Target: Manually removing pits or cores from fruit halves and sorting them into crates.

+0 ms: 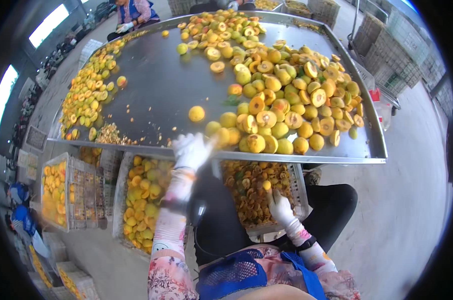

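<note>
My left hand, in a white glove, is blurred over the front edge of the metal table. Its fingertips are beside a heap of halved yellow peaches; whether it holds a piece cannot be told. A single peach lies just beyond that hand. Lower down, my gloved right hand is above a plastic crate of brown peach scraps and pits. A small round yellow piece shows at its fingertips. I cannot tell if the fingers grip it.
More cut peaches line the table's left side, near a pile of small crumbs. Crates of peaches stand by my left leg and farther left. Another person sits across the table. Stacked crates stand right.
</note>
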{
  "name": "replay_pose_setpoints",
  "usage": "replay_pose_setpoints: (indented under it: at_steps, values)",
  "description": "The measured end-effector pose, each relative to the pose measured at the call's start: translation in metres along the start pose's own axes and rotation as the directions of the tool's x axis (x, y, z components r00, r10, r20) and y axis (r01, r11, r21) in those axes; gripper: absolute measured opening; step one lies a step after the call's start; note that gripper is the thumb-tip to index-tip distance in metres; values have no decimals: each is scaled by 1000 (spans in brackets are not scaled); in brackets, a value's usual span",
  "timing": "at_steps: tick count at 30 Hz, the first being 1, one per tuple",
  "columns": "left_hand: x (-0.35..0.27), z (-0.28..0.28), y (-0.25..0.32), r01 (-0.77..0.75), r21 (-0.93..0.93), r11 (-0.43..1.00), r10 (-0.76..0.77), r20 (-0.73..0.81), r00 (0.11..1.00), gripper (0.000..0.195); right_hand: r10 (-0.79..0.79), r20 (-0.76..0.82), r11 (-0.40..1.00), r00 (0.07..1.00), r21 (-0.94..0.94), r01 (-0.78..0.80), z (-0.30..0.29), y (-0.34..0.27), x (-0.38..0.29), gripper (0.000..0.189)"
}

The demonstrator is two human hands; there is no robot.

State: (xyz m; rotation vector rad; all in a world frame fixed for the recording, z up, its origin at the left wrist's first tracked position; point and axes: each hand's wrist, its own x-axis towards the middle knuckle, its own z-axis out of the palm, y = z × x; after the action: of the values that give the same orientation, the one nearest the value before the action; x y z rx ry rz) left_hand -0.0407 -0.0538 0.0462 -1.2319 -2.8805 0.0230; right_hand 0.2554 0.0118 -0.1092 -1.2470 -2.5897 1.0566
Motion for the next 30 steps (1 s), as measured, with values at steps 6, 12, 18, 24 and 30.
replay_pose_setpoints:
  at_steps: [6, 12, 18, 24, 30]
  values:
    - [7, 21, 42, 150, -298, 943, -168, -35, 985, 44, 21, 44, 747, 999, 663, -45, -9, 3, -4, 33]
    - [-42, 8, 25, -15, -830, -558, -101, 49, 994, 35, 247, 58, 717, 967, 661, -223, 23, 42, 9, 51]
    - [-88, 20, 50, 291, -499, -816, 260, 133, 956, 60, -183, -158, 981, 970, 31, 191, -17, 6, -3, 51]
    - [-114, 25, 67, 156, -722, -674, 111, 109, 988, 51, -383, -177, 851, 907, 313, 421, -102, -126, -57, 31]
    - [-132, 22, 86, -117, -859, -498, -70, -95, 993, 43, -303, -192, 821, 933, 445, 358, -99, -152, -54, 36]
